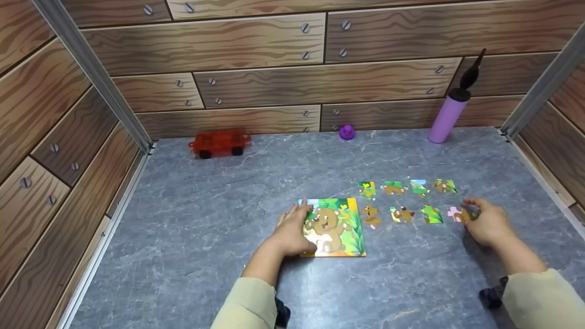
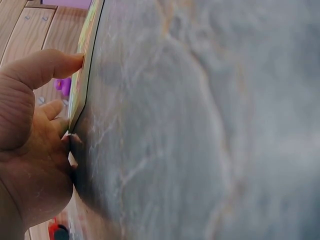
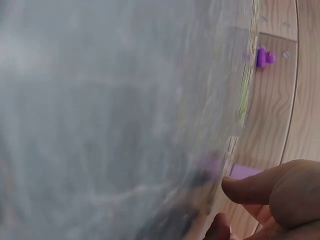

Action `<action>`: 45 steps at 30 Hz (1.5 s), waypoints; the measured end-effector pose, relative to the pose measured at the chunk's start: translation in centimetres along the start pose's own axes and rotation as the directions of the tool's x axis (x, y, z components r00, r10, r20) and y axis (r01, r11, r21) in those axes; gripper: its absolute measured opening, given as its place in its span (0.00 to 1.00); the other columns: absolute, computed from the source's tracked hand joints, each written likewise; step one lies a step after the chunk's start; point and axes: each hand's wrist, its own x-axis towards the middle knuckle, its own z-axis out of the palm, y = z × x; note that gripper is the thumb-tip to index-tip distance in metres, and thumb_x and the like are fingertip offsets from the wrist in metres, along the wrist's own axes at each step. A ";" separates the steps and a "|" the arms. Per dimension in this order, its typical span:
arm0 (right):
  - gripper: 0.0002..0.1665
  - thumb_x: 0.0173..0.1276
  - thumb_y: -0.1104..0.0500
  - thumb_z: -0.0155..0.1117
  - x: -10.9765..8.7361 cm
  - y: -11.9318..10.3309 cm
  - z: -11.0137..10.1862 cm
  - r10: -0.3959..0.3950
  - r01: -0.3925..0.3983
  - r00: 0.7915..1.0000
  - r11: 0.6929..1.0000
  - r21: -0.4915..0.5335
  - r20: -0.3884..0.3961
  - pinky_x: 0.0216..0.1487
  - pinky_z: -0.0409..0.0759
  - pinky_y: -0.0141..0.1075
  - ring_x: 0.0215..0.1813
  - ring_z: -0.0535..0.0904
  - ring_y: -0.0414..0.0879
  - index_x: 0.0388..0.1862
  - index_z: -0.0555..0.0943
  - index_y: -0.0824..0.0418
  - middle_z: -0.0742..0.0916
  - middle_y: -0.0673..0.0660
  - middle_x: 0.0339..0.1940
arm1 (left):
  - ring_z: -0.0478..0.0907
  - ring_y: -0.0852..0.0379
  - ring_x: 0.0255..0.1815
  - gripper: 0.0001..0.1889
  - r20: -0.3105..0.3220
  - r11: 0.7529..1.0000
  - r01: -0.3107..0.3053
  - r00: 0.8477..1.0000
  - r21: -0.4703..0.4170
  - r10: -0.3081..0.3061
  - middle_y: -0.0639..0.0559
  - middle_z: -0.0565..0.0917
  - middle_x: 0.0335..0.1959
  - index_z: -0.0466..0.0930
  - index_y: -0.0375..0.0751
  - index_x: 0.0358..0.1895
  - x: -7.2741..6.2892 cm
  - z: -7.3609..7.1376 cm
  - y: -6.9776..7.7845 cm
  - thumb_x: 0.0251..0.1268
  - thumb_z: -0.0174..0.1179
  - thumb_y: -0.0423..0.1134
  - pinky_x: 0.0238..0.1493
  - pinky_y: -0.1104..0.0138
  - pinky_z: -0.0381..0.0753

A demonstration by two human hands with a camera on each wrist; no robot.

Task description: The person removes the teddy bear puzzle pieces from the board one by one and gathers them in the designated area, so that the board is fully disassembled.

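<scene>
A square picture board [image 1: 340,233] with a cartoon bear lies flat on the grey table. My left hand [image 1: 292,230] rests over its left side, fingers spread towards the far left corner. In the left wrist view the thumb [image 2: 70,62] presses on the board's face near its edge. My right hand [image 1: 491,224] is at the rightmost puzzle piece [image 1: 459,214], a brown and pink one lying flat. Its index finger reaches past the piece's far edge, and the thumb is at the near side. In the right wrist view the thumb tip [image 3: 232,185] is low over the tabletop, a gap between it and another finger.
Several other puzzle pieces lie in two rows right of the board, among them a green piece [image 1: 432,214] and a brown piece [image 1: 394,187]. Along the back wall stand a red toy wagon [image 1: 219,141], a small purple toy [image 1: 347,132] and a purple hand pump [image 1: 447,119].
</scene>
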 end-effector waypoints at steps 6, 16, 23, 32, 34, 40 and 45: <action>0.34 0.73 0.67 0.58 -0.9 -1.9 0.2 -0.040 0.039 0.999 0.999 0.038 0.030 0.57 0.74 0.70 0.61 0.68 0.79 0.75 0.64 0.78 0.71 0.85 0.58 | 0.42 0.47 0.88 0.57 0.000 1.000 0.003 1.000 0.004 -0.003 0.47 0.51 0.88 0.60 0.42 0.83 0.0 0.1 0.0 0.44 0.78 0.39 0.85 0.46 0.37; 0.33 0.69 0.69 0.67 -2.8 -6.1 1.8 -0.195 0.199 0.980 0.977 0.077 -0.050 0.45 0.80 0.57 0.50 0.78 0.70 0.71 0.70 0.76 0.75 0.81 0.54 | 0.43 0.46 0.88 0.57 -0.003 1.000 0.000 1.000 0.010 0.000 0.46 0.52 0.88 0.60 0.41 0.83 0.1 0.2 -0.1 0.45 0.80 0.39 0.85 0.46 0.37; 0.35 0.67 0.67 0.73 -4.7 -9.6 2.9 -0.271 0.277 0.961 0.949 0.149 -0.060 0.35 0.78 0.39 0.42 0.77 0.55 0.72 0.74 0.71 0.77 0.76 0.56 | 0.43 0.45 0.88 0.56 0.001 1.000 -0.004 1.000 0.011 0.004 0.44 0.52 0.88 0.60 0.40 0.83 0.1 0.1 0.1 0.47 0.80 0.39 0.85 0.45 0.37; 0.38 0.66 0.61 0.79 -5.9 -12.8 5.1 -0.303 0.295 0.953 0.926 0.235 -0.003 0.38 0.76 0.39 0.45 0.76 0.55 0.71 0.75 0.72 0.79 0.71 0.55 | 0.42 0.47 0.88 0.56 0.012 1.000 0.021 1.000 0.023 -0.021 0.47 0.51 0.88 0.59 0.42 0.84 0.2 0.1 0.0 0.52 0.83 0.41 0.85 0.46 0.36; 0.39 0.65 0.61 0.80 -6.1 -13.5 5.7 -0.307 0.297 0.952 0.922 0.248 0.003 0.40 0.77 0.40 0.45 0.77 0.56 0.70 0.75 0.72 0.79 0.71 0.55 | 0.42 0.46 0.88 0.57 0.009 1.000 0.019 1.000 0.023 -0.019 0.46 0.51 0.88 0.58 0.41 0.84 0.2 0.0 0.0 0.52 0.84 0.41 0.85 0.46 0.36; 0.40 0.62 0.60 0.82 -6.5 -16.2 7.7 -0.332 0.304 0.943 0.902 0.308 0.040 0.42 0.79 0.43 0.46 0.79 0.55 0.70 0.76 0.70 0.80 0.69 0.54 | 0.42 0.45 0.88 0.57 0.009 1.000 0.021 1.000 0.020 -0.021 0.46 0.51 0.88 0.58 0.42 0.84 0.0 -0.1 0.1 0.51 0.84 0.42 0.86 0.48 0.36; 0.42 0.59 0.61 0.83 -7.1 -18.4 9.7 -0.359 0.312 0.931 0.880 0.357 0.070 0.42 0.79 0.42 0.43 0.78 0.52 0.69 0.76 0.70 0.80 0.65 0.52 | 0.42 0.45 0.88 0.57 0.011 0.999 0.029 1.000 0.017 -0.029 0.45 0.50 0.88 0.58 0.41 0.84 0.1 0.1 0.1 0.51 0.84 0.42 0.86 0.47 0.35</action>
